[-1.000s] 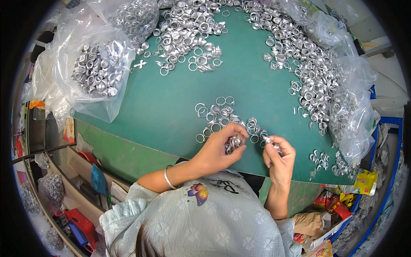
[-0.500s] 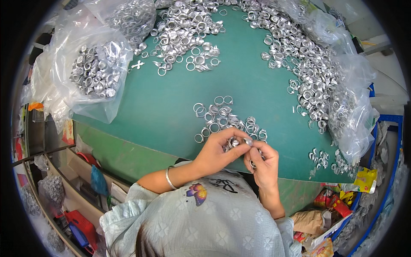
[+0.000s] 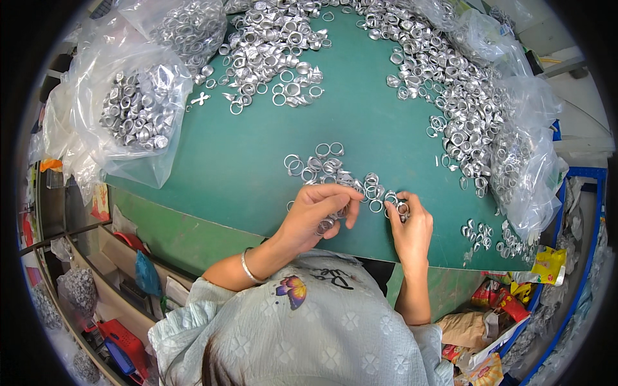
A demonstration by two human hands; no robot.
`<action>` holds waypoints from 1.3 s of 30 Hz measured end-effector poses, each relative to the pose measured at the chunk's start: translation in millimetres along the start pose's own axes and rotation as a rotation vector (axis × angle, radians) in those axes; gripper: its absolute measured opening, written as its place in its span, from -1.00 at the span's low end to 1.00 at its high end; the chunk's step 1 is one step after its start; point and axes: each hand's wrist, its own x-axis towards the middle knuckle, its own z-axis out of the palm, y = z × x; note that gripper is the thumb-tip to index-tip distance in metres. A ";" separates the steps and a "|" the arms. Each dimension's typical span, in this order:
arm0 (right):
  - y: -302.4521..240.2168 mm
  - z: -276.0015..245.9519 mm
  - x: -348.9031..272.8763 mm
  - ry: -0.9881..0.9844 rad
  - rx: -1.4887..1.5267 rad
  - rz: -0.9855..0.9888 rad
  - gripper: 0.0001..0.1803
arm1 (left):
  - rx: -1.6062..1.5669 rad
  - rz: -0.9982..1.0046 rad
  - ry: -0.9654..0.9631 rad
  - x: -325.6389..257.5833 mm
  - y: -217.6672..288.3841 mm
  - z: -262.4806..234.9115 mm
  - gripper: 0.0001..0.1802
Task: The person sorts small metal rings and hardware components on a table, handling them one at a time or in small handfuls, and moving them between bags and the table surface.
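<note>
Silver-coloured metal rings (image 3: pixel 332 166) lie in a small loose pile on the green tabletop, just beyond my hands. My left hand (image 3: pixel 312 215) is curled round a few rings (image 3: pixel 326 224) that show below its fingers, and its fingertips reach toward the pile's near edge. To the right, my right hand (image 3: pixel 412 228) holds rings (image 3: pixel 402 208) between thumb and fingers, low over the table at the pile's right end. How many rings each hand holds is hidden by the fingers. A bracelet circles my left wrist.
Large heaps of rings spread at the far middle (image 3: pixel 273 45) and along the right (image 3: pixel 467 122). A clear plastic bag of rings (image 3: pixel 135 112) stands at the left. Small ring groups (image 3: pixel 477 235) lie near the right front edge. Open drawers (image 3: pixel 96 276) are at lower left.
My hands, together before, have moved apart: the left slightly to the left, the right slightly to the right. Both still hold rings. The whole view has shifted a little.
</note>
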 end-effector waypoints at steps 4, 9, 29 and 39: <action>1.1 -1.6 4.1 0.073 0.149 -0.094 -0.85 | 0.090 -0.034 -0.064 -0.5 -5.6 -15.3 -0.79; -12.1 -7.7 -2.2 0.092 0.440 -0.211 -0.84 | 0.333 -0.166 -0.045 -0.9 -2.0 -7.3 -0.75; -28.3 -2.5 -9.4 0.094 0.509 -0.450 -0.72 | 0.534 0.089 -0.186 -7.0 -2.2 8.7 -0.69; -40.4 5.4 -16.6 -0.079 0.995 -0.015 -0.78 | 0.430 0.031 -0.143 -3.5 -3.9 9.4 -0.67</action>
